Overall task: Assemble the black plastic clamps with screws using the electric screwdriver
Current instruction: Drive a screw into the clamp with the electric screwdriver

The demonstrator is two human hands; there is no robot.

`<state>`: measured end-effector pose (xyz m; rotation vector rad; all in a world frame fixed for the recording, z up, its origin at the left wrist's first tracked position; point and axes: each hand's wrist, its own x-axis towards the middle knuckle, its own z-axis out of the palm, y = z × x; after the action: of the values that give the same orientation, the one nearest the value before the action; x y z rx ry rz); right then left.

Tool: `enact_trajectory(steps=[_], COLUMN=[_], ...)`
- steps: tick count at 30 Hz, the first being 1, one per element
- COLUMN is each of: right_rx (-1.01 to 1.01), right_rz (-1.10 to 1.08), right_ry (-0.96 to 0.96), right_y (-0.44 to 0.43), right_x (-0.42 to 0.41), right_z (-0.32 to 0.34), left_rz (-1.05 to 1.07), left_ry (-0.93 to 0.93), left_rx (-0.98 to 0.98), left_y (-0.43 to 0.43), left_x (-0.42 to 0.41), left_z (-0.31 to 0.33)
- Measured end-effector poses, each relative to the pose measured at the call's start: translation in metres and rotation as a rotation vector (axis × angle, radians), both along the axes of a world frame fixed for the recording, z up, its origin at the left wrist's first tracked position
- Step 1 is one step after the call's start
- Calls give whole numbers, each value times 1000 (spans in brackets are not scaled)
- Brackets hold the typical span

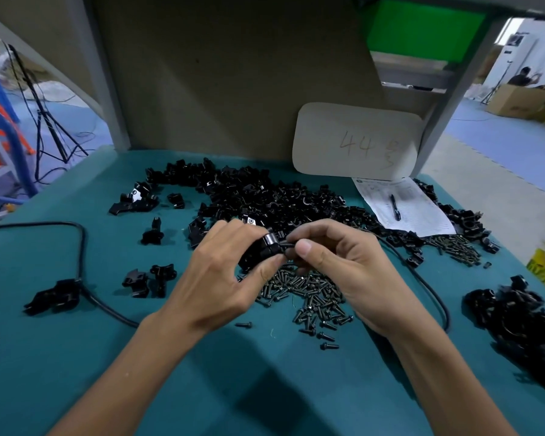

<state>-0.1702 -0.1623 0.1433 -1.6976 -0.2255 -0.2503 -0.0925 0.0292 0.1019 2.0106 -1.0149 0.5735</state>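
Bare tabletop [202,388] lay open near the front edge; screws [312,294], clamp parts [265,196] and a cable [82,247] crowded the middle.

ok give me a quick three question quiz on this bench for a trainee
1. Fill in: the number written on the card is ___.
2. True or false: the pen lies among the screws.
3. The left hand grips: A the pen, B a clamp, C the card.

Key: 1. 44. 2. False, it lies on the paper. 3. B.
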Motion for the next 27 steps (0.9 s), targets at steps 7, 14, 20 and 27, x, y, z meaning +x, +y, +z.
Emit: enact_trajectory(steps=[7,14,20,27], right_rx=[48,-382,-644,-758], right_rz=[19,-137,9,-247], right_ry=[30,17,18,114], right_y=[-2,0,-9,-42], right_x=[4,4,2,9], right_z=[-1,-3,8,-10], left_rz=[-15,-16,-33,47], left_ry=[-5,-70,-71,-72], left_rx=[-19,40,52,145], left_y=[-3,-7,-6,-10], left_x=[-7,-7,-4,-10], left_z=[4,1,2,1])
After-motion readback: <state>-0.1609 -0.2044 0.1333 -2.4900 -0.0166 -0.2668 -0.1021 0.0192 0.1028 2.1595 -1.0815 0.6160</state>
